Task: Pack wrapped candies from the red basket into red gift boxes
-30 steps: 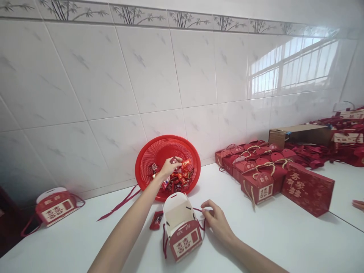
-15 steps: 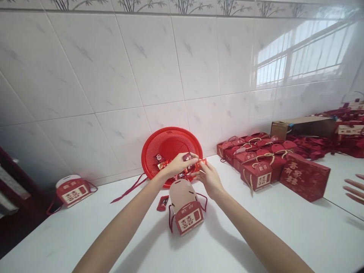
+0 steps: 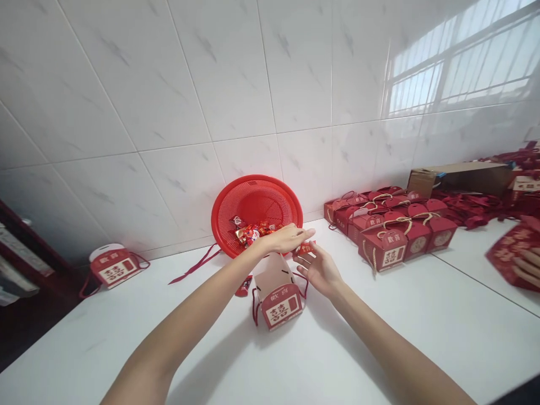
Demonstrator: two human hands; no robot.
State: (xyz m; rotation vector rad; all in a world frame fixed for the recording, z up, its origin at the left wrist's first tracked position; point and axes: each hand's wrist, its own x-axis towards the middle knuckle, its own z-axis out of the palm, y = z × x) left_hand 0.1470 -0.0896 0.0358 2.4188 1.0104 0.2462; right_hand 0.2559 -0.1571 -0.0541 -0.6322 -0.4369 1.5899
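Note:
My left hand (image 3: 289,239) reaches across above the open gift box (image 3: 282,306), its fingers drawn together; what they pinch is hidden. Just right of it, my right hand (image 3: 321,271) holds a small red candy packet (image 3: 306,247) near its thumb, the other fingers curved below. The box stands on the white table with its lid flap up and dark red cords at both sides. One red wrapped candy (image 3: 243,286) lies left of the box. Behind my hands, a red mesh basket (image 3: 257,183) holds several wrapped candies (image 3: 253,232).
At the left stands a red and white box (image 3: 115,269). Several closed red boxes (image 3: 390,250) form rows at the right, before a cardboard box (image 3: 422,183) and dark red ribbons (image 3: 472,208). Another person's hand (image 3: 529,264) holds a red box (image 3: 510,253) at the right edge.
My left hand has moved right, closer to the red packet at my right hand. The other person's hand now holds the large red box that stood beside the rows. The view has shifted slightly.

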